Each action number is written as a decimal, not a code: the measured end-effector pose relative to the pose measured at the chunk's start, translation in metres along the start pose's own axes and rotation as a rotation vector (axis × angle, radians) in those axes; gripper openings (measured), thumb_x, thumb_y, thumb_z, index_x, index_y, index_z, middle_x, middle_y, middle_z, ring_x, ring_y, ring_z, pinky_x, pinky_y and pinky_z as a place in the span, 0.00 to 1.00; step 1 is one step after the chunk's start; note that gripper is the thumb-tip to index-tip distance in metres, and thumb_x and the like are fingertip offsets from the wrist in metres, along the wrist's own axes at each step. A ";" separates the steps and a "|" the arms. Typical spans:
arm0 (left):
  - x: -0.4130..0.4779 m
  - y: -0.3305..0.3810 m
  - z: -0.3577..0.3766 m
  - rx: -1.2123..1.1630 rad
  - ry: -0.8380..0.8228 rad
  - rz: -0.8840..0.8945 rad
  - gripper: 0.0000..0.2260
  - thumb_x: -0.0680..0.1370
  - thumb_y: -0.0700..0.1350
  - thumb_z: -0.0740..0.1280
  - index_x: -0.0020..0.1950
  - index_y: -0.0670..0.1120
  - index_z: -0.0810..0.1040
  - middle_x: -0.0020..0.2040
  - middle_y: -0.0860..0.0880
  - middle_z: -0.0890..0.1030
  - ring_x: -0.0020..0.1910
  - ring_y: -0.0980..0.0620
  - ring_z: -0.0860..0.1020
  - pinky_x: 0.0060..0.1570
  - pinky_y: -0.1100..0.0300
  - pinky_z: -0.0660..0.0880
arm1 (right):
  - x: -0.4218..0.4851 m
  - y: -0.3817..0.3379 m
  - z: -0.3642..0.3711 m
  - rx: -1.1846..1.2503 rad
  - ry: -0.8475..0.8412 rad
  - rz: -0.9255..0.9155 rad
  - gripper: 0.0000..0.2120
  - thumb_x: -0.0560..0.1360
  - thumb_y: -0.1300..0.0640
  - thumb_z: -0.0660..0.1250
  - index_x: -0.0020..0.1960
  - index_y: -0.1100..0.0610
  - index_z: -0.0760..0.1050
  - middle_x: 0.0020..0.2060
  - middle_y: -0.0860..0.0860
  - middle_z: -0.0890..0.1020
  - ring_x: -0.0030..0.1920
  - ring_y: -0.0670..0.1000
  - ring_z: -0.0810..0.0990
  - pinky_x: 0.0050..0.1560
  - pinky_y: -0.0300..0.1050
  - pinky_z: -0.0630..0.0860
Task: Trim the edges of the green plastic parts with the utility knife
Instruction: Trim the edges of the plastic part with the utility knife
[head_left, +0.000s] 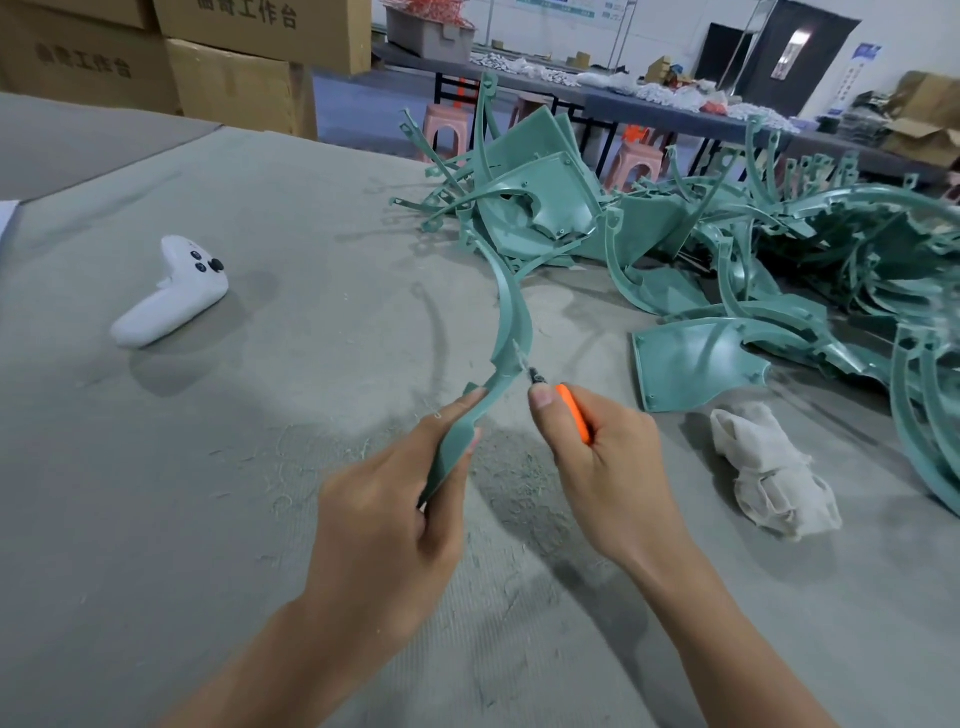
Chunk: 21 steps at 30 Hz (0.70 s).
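your right hand (608, 467) is covering most of the utility knife (574, 413), leaving only an orange strip and a blurred tip, so you are not seeing whether the blade is touching the curved green part (511, 322). your left hand (384, 519) is hiding that part's lower end. the pile of green parts (779, 249) is running off the right edge.

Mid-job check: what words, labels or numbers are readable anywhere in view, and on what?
"工作台" on the upper cardboard box; characters before it cut off.
"工作台" on the left cardboard box; first two characters blurred.
Wall posters: too blurred to read.
Blue sign: too small to read.
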<state>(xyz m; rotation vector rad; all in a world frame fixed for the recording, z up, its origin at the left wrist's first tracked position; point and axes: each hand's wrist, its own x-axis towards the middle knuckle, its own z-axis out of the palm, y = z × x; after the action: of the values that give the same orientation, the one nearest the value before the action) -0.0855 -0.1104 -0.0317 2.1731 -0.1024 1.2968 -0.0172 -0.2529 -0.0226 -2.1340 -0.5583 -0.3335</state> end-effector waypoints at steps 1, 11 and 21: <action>-0.001 0.000 0.000 -0.001 -0.003 0.001 0.17 0.82 0.47 0.57 0.42 0.42 0.80 0.29 0.65 0.51 0.30 0.60 0.60 0.35 0.85 0.56 | 0.000 0.001 -0.002 -0.002 0.009 0.006 0.27 0.74 0.33 0.55 0.31 0.55 0.58 0.25 0.55 0.63 0.26 0.48 0.60 0.28 0.44 0.60; 0.001 -0.001 -0.002 0.032 -0.030 -0.034 0.12 0.77 0.44 0.60 0.47 0.43 0.82 0.28 0.64 0.51 0.31 0.54 0.66 0.35 0.85 0.57 | 0.000 0.002 0.001 -0.013 0.006 0.005 0.26 0.74 0.34 0.55 0.30 0.53 0.57 0.23 0.47 0.60 0.25 0.45 0.60 0.27 0.39 0.57; 0.002 0.001 -0.004 -0.020 0.005 -0.001 0.17 0.81 0.48 0.57 0.41 0.42 0.81 0.29 0.66 0.52 0.29 0.59 0.60 0.33 0.85 0.57 | 0.003 0.005 -0.002 -0.032 0.039 0.009 0.25 0.74 0.34 0.55 0.30 0.51 0.56 0.23 0.47 0.60 0.25 0.46 0.59 0.27 0.40 0.57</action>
<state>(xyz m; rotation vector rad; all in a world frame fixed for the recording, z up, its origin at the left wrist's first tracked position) -0.0879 -0.1084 -0.0282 2.1533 -0.1121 1.2951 -0.0119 -0.2565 -0.0231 -2.1555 -0.5236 -0.3808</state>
